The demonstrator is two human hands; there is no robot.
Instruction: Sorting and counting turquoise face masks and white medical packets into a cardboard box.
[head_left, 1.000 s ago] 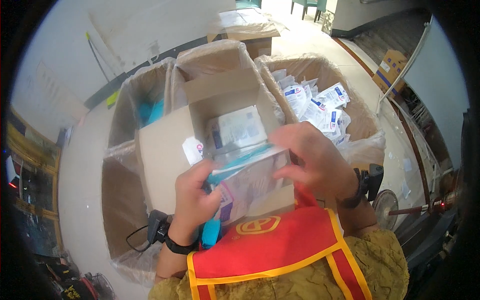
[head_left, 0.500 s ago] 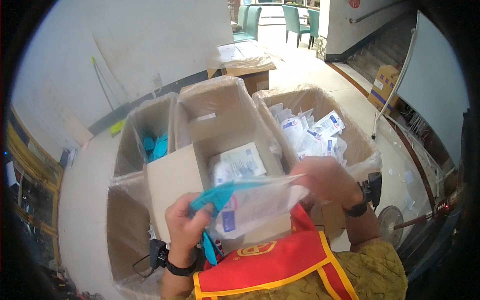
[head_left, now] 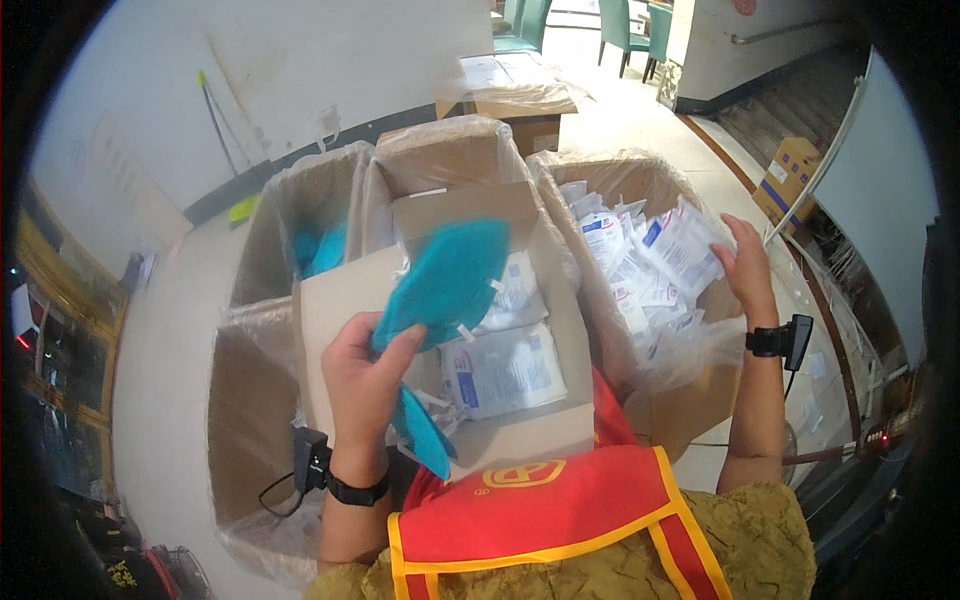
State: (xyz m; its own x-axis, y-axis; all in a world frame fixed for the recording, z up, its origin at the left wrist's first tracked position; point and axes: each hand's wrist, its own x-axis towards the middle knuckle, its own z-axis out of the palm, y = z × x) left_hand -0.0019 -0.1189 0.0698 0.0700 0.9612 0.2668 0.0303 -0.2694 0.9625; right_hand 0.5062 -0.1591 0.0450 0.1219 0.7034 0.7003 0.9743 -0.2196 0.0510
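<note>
The blue mask [head_left: 445, 280] looks like soft, matt cloth. The packets [head_left: 505, 370] are shiny plastic. The boxes [head_left: 330, 300] are rough brown cardboard with thin shiny plastic liners [head_left: 690, 350].

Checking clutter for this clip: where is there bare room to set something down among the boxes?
The lined box at lower left looks bare inside. The right box is heaped with white packets; the middle box holds packets too. The left hand holds a teal mask.
</note>
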